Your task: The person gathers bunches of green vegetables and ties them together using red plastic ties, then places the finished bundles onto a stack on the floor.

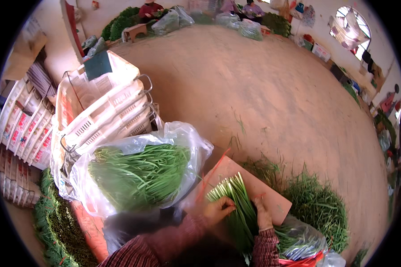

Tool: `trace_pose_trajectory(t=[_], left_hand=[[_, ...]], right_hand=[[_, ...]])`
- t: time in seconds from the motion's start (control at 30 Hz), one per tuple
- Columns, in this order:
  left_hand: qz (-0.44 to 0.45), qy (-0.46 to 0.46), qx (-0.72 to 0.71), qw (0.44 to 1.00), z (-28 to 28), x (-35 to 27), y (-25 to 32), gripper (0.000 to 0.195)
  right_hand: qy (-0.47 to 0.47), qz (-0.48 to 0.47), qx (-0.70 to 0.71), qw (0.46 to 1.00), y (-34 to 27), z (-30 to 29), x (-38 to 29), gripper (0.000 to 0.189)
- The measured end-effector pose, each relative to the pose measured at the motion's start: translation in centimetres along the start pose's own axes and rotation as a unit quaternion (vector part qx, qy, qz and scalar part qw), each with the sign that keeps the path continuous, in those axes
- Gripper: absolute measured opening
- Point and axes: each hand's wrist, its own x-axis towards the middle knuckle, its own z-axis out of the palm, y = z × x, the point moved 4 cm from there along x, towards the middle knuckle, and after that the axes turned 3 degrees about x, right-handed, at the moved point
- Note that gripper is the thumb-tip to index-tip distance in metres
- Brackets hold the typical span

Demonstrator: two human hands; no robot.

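Note:
A bunch of green garlic chives (pixel 242 203), pale cut ends pointing away from me, lies on a pinkish board (pixel 267 200). My left hand (pixel 220 208) is over the bunch's left side, thumb and forefinger pinching a bit of red tie. Along the right side of the bunch rests my right hand (pixel 263 213); a strip of red tie (pixel 260 195) shows at its fingertips. The band itself is mostly hidden among the stalks. More red ties (pixel 214 170) hang over the board's far left edge.
Left of the board, a clear plastic bag (pixel 193 147) holds loose chives (pixel 147 173). Behind it stand stacked white plastic crates (pixel 103 116). A heap of grassy trimmings (pixel 317 200) and another plastic bag (pixel 304 233) lie at right. People (pixel 150 10) sit by the far wall.

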Motion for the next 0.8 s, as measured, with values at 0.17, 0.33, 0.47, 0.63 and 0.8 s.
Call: trace_pose_trajectory(t=[0.17, 0.33, 0.47, 0.63, 0.8], left_hand=[[0.040, -0.009, -0.047, 0.998, -1.6, -0.7, -1.4, 0.021], [-0.040, -0.026, -0.102, 0.994, -1.6, -0.7, -0.3, 0.012], [-0.061, -0.049, -0.087, 0.993, -2.5, -1.4, 0.2, 0.010], [-0.014, -0.083, 0.019, 0.996, -3.3, -2.8, 0.1, 0.015], [-0.071, -0.052, -0.043, 0.995, -3.5, -4.1, -0.7, 0.019]], right_hand=[[0.087, -0.042, -0.188, 0.978, 0.4, 0.9, 3.3, 0.053], [0.120, 0.005, -0.356, 0.927, -0.3, 1.1, 4.7, 0.052], [0.090, 0.037, -0.443, 0.891, -1.6, 2.5, 5.4, 0.057], [0.118, 0.014, -0.448, 0.886, -1.4, 3.1, 6.0, 0.042], [0.107, -0.014, -0.424, 0.899, -1.6, 3.1, 6.0, 0.038]])
